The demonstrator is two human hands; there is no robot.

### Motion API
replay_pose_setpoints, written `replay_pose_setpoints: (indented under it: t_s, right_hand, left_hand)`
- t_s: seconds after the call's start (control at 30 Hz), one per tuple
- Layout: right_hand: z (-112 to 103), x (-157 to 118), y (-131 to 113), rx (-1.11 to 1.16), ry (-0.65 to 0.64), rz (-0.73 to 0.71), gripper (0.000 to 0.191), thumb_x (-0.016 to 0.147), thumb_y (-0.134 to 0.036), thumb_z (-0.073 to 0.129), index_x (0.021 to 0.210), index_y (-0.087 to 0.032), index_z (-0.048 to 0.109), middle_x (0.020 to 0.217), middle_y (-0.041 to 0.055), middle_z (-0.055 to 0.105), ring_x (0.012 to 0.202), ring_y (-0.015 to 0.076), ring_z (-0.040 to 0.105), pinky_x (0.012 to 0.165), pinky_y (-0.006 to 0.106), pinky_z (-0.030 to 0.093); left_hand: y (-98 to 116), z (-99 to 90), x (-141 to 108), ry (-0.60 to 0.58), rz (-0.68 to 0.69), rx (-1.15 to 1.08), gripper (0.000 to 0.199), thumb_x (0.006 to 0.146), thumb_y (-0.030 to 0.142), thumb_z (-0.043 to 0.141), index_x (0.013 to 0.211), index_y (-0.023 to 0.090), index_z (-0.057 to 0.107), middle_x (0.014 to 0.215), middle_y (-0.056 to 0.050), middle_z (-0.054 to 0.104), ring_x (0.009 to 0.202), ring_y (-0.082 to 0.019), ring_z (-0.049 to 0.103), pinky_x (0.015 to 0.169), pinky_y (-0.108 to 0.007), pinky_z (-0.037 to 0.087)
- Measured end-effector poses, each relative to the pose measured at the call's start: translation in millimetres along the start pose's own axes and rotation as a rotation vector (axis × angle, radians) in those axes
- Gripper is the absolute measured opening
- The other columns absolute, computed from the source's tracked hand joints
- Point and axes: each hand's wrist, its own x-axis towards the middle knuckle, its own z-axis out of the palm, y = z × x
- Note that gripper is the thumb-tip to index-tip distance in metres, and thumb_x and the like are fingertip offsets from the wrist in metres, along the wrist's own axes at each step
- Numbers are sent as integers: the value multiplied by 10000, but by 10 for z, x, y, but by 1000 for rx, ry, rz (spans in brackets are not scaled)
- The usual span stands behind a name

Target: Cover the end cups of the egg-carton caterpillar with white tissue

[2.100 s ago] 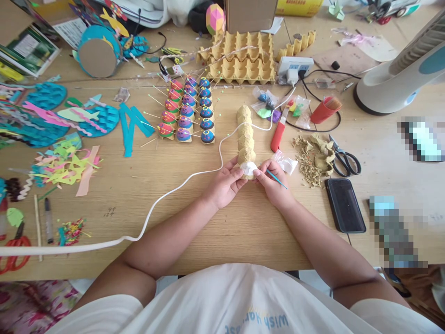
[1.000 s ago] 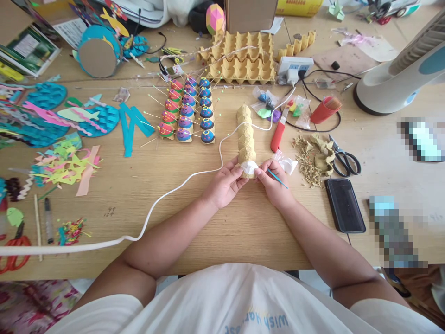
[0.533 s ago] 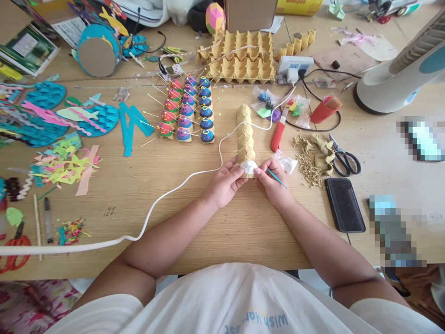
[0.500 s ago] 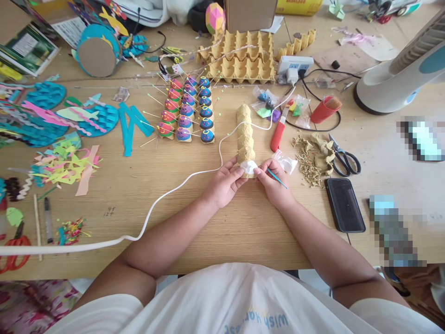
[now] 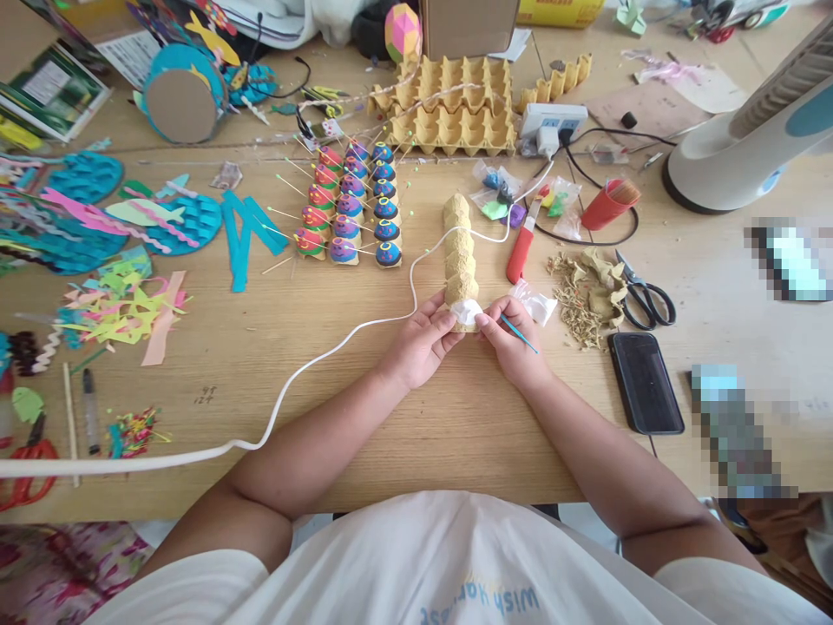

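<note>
A strip of egg carton [image 5: 460, 252] lies lengthwise away from me on the table, bumps upward. White clay [image 5: 466, 312] covers its nearest bump. My left hand [image 5: 420, 345] grips the near end of the strip from the left, thumb against the clay. From the right, my right hand [image 5: 511, 345] presses its thumb at the clay's edge. A thin blue clay tool [image 5: 519, 332] is tucked in the right hand's fingers, its end pointing toward me. Beside that hand lies a clear plastic bag [image 5: 536, 304] with something white.
Painted egg-carton caterpillars [image 5: 347, 208] stand left of the strip. A white cable [image 5: 338, 348] crosses the strip. A red-handled cutter [image 5: 519, 252], black scissors [image 5: 644, 295], carton scraps [image 5: 589, 295] and a phone [image 5: 646, 384] lie to the right. Egg trays [image 5: 449, 104] sit behind.
</note>
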Motion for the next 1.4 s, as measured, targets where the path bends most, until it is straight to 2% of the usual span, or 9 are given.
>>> replay_pose_setpoints:
  t_s: [0.33,0.57,0.7,0.9,1.13,1.27,1.4]
  right_hand:
    - [13,-10,-29,-2,7,12,555,722,-599,976,766,-248,548,686,-45,637,624,118,553,581,271,408]
    - [8,1,-17,-6,24,3,564,740,-630,953,782,-256,532,691,-47,618,638,127,556,607,288,443]
    - [4,3,-14,-15,25,2,583,733,-654,947,778,-256,524,699,-45,615,637,126,552,598,283,441]
    - [-7,-9,-4,-19,-3,0,540,757,-588,959,777,-253,535,700,-42,625,631,124,551,583,280,422]
    - [-9,-15,4,4,-5,3,520,757,-559,967,789,-254,547,718,-45,633,643,125,571,613,281,468]
    - [-26,-8,15,1,-34,-11,520,769,-589,950,798,-252,554,721,-44,655,645,124,594,630,282,475]
    - [-48,18,38,32,-50,-9,524,847,-714,825,825,-259,567,710,-44,652,611,126,587,631,301,479]
  left_hand:
    - [-15,-31,7,6,-2,5,778,815,89,885,1525,276,628,1082,14,836,904,-73,777,798,-147,598]
    - [12,-49,-12,-76,-15,-28,723,851,146,868,1522,263,625,1135,-8,828,935,-86,782,840,-168,621]
    - [13,-30,-12,-36,-15,-2,691,881,140,835,1525,273,622,1147,-10,827,928,-85,777,818,-167,609]
    - [3,-1,-2,10,-18,15,720,859,100,849,1520,283,630,1091,7,830,901,-77,774,789,-150,596]
    - [4,-33,-16,-68,-16,-34,663,869,182,874,1488,264,650,1117,-9,831,929,-94,785,782,-164,617]
    - [9,-26,-13,-39,-33,-24,629,903,146,829,1490,282,649,1099,0,832,912,-89,787,749,-151,606]
    - [15,-23,-7,-21,-35,-42,577,922,123,794,1464,278,669,1078,9,828,876,-80,778,731,-148,606]
